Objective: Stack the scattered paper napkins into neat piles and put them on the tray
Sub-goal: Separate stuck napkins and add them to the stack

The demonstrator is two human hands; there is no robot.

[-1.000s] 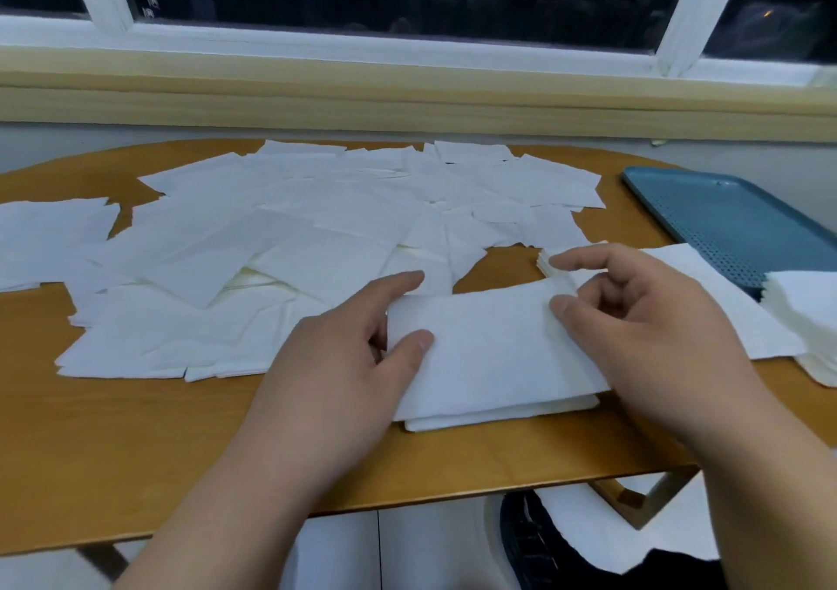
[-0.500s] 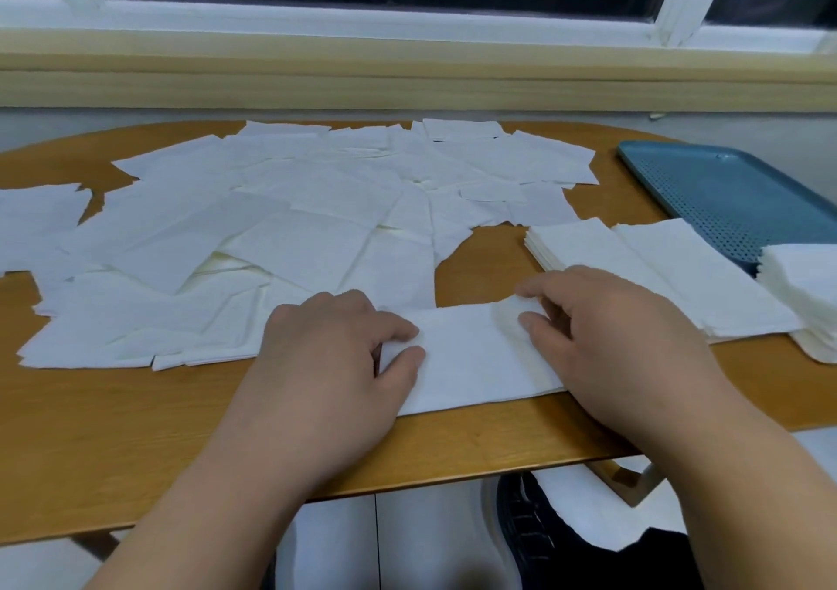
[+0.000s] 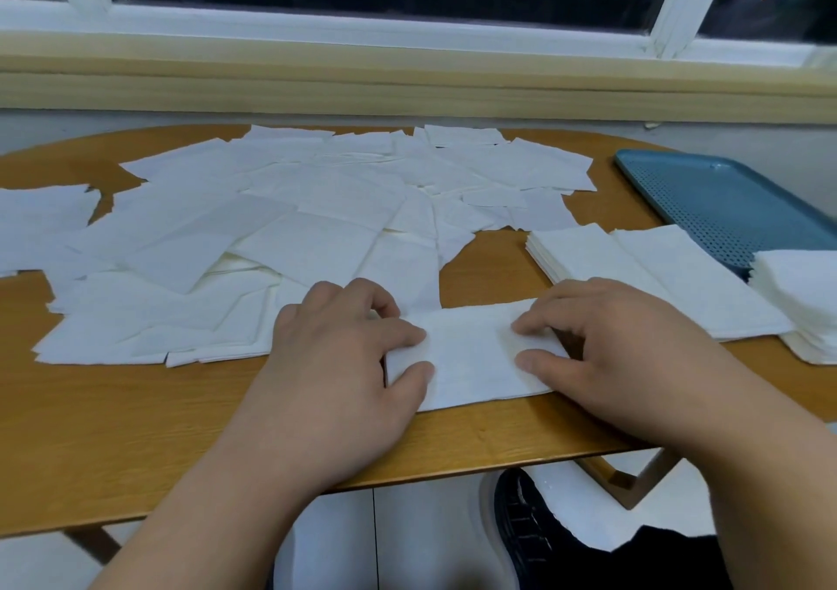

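A small stack of white napkins (image 3: 471, 358) lies near the front edge of the wooden table (image 3: 136, 431). My left hand (image 3: 344, 363) grips its left end, thumb on top. My right hand (image 3: 620, 349) grips its right end the same way. Many loose napkins (image 3: 294, 227) are scattered across the middle and left of the table. A neat pile (image 3: 634, 272) lies just right of my hands, and another pile (image 3: 801, 299) sits at the right edge. The blue perforated tray (image 3: 724, 209) stands at the far right with nothing visible on it.
A window sill and wall run behind the table. A black shoe (image 3: 534, 539) and a white floor show below the table's front edge. Bare wood shows along the front left of the table.
Both hands have lowered the napkin stack flat onto the table and closed in on its two ends. The camera has tilted slightly downward.
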